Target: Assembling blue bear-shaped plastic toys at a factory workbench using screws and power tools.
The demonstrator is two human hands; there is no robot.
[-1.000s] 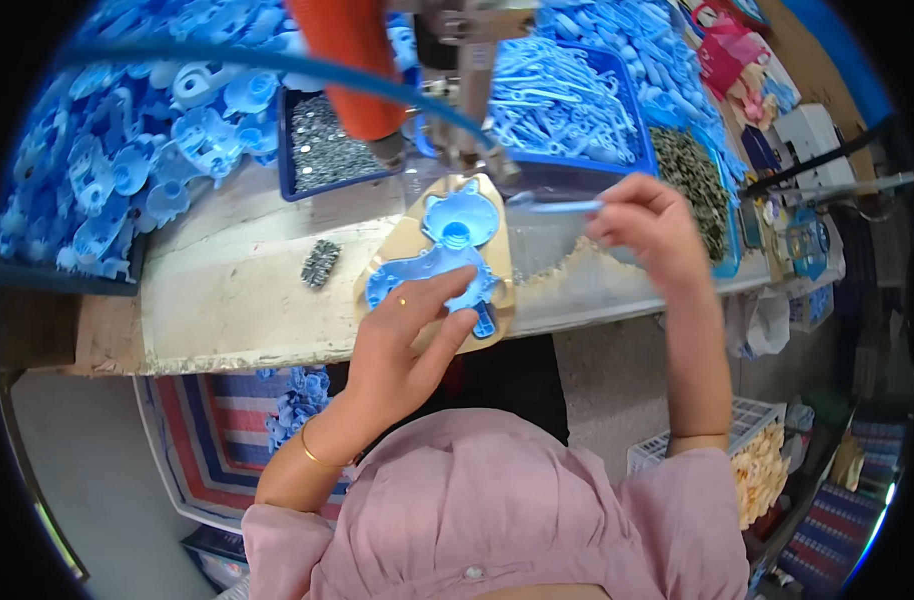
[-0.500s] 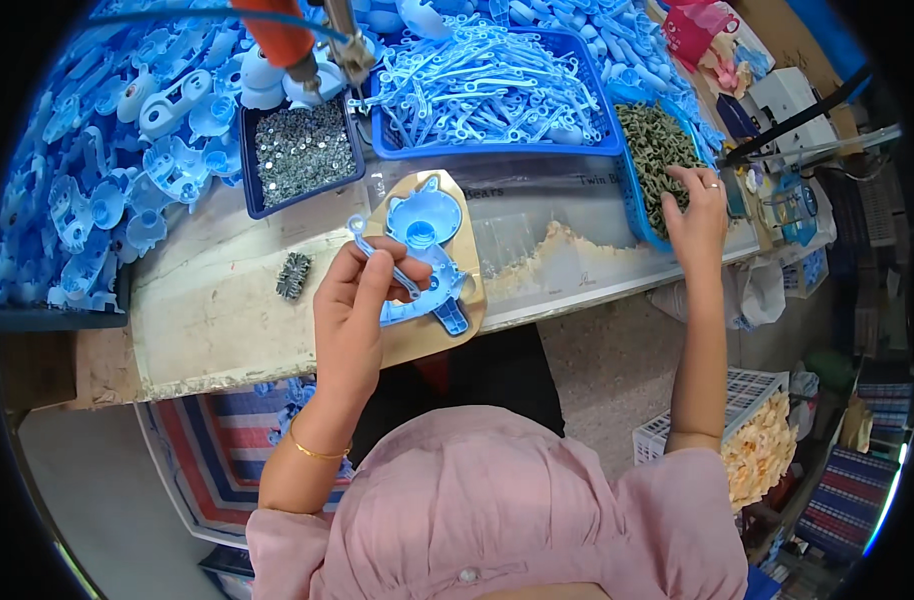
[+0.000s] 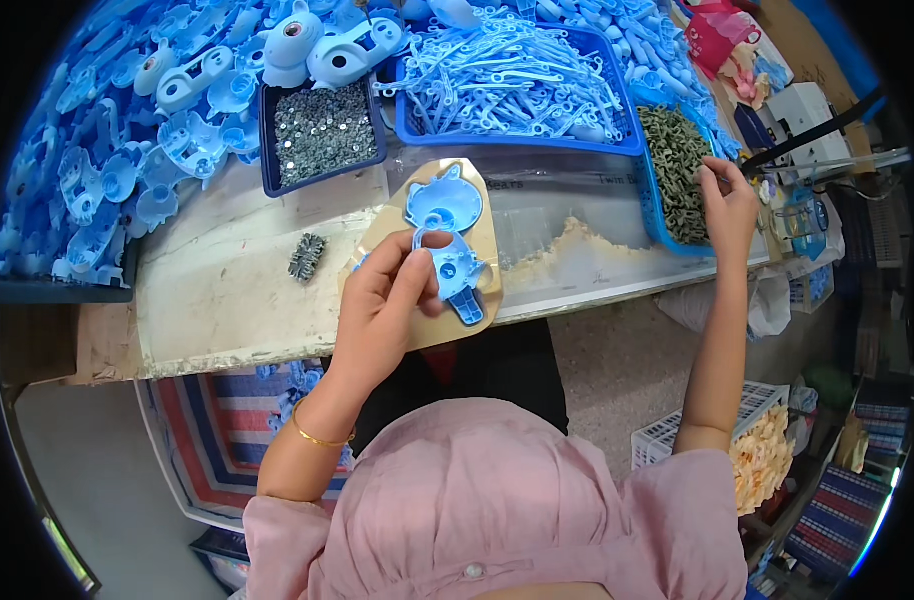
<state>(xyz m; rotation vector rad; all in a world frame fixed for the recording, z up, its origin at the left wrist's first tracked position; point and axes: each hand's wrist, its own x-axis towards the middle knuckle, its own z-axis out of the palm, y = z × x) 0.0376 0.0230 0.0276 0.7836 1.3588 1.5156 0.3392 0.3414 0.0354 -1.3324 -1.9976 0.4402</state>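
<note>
My left hand (image 3: 382,305) is closed on a blue plastic link arm with a ring end, mostly hidden by the fingers. It hovers over a blue animal-shaped plastic shell (image 3: 444,204), which lies hollow side up in a tan fixture board (image 3: 488,247). Thumb and fingers of my right hand (image 3: 729,208) are pinched together at the right rim of a light-blue basket (image 3: 661,222). That basket is full of small dull-green pieces (image 3: 677,150). Whatever the right fingertips hold is too small to make out.
A dark tray (image 3: 324,140) of small metal pieces stands behind the fixture, beside a blue basket (image 3: 517,141) heaped with link arms. Blue plastic shells (image 3: 192,140) pile up at the left. A small dark clustered piece (image 3: 306,256) lies on the worktable (image 3: 217,290).
My left hand has turned the link arm down toward the shell. My right hand has drawn out to the basket's right rim, its fingers now pinched. The orange tool has left the view.
</note>
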